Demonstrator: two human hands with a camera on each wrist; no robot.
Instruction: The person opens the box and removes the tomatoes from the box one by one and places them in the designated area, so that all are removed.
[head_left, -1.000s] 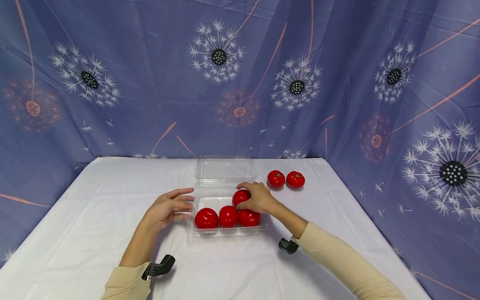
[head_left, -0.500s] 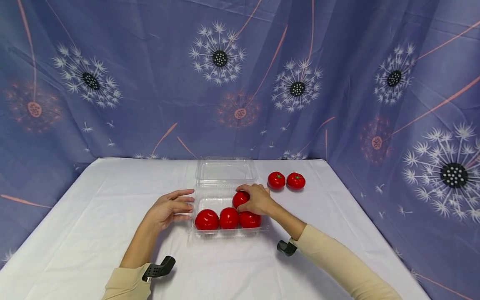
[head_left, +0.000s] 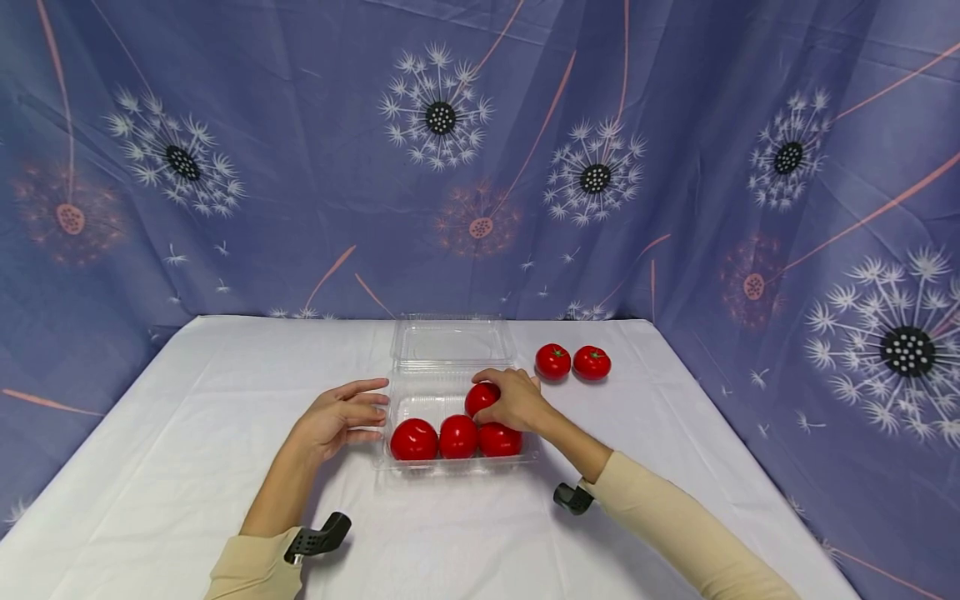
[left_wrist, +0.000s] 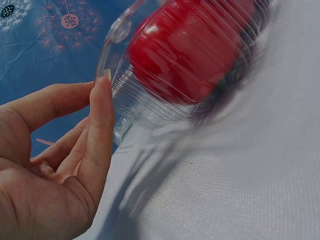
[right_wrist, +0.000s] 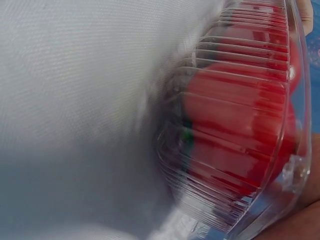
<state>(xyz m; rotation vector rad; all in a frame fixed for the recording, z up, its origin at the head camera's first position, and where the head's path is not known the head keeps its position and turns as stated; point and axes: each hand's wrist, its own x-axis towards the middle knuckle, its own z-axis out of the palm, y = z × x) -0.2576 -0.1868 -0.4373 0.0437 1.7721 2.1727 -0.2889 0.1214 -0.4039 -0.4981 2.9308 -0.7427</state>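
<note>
The right hand (head_left: 513,400) curls over a tomato (head_left: 481,397), fingers wrapped round its top, holding it in the back row of the clear box (head_left: 420,403), just behind three tomatoes (head_left: 456,436) lined along the box's front. The left hand (head_left: 337,419) lies relaxed, fingers straight, fingertips (left_wrist: 102,97) against the box's left wall. The box's lid (head_left: 450,340) lies open behind it. Two more tomatoes (head_left: 572,362) sit to the right of the lid on the white cloth (head_left: 187,433).

The tomato looks smooth, glossy and round, likely slippery; a cupped grip round its widest part suits it. The thin ribbed box probably flexes and slides easily. No label or writing shows.
</note>
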